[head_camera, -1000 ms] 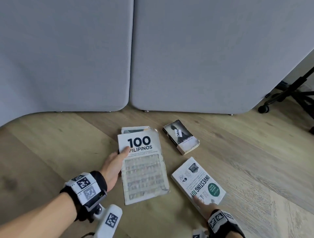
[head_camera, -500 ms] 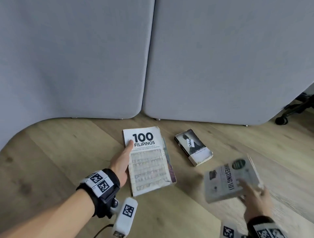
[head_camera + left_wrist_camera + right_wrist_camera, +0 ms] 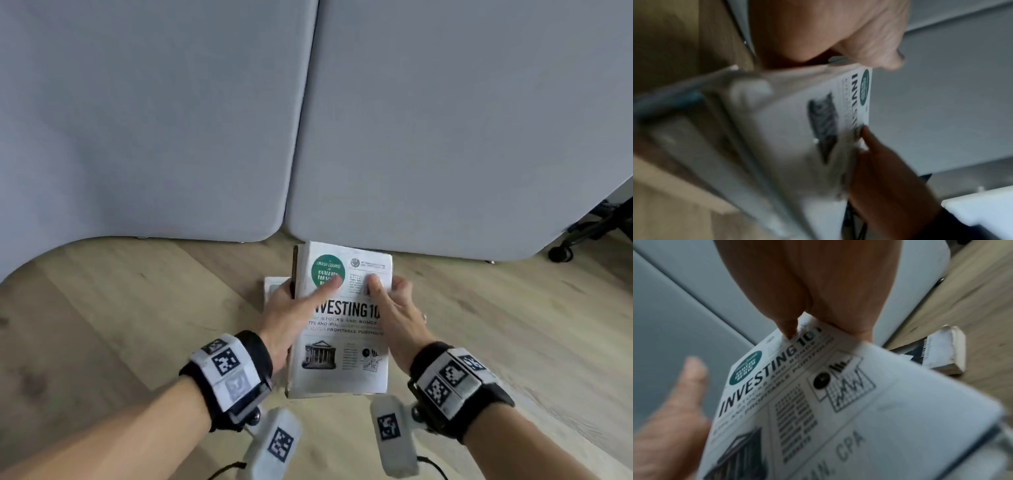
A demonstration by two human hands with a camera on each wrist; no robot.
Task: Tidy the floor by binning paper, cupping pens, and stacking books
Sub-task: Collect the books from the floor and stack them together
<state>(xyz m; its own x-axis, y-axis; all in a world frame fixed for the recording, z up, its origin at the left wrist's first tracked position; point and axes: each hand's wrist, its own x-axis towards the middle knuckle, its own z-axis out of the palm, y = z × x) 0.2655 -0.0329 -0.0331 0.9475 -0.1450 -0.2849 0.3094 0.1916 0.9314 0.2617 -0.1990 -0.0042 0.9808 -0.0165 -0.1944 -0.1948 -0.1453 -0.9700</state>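
Both hands hold the white Investing 101 book [image 3: 342,342] cover up, low over the floor. My left hand [image 3: 305,287] grips its spine side, thumb on the green circle. My right hand [image 3: 387,287] pinches the right edge, thumb on the cover. The same book [image 3: 818,394] fills the right wrist view under my right hand [image 3: 818,288]. Beneath it a corner of the white 100 Filipinos book [image 3: 274,284] shows; it appears blurred as a lower book [image 3: 694,146] in the left wrist view. A small dark book [image 3: 941,352] lies on the floor to the right, hidden in the head view.
Two grey padded panels [image 3: 137,120] [image 3: 445,120] stand upright right behind the books. Light wood floor [image 3: 120,308] spreads to the left and right. A black wheeled stand [image 3: 561,253] sits at the far right edge.
My right hand lifted the Investing 101 book off the floor on the right and carried it left over the 100 Filipinos book. My left hand shifted from that lower book onto the Investing 101 book.
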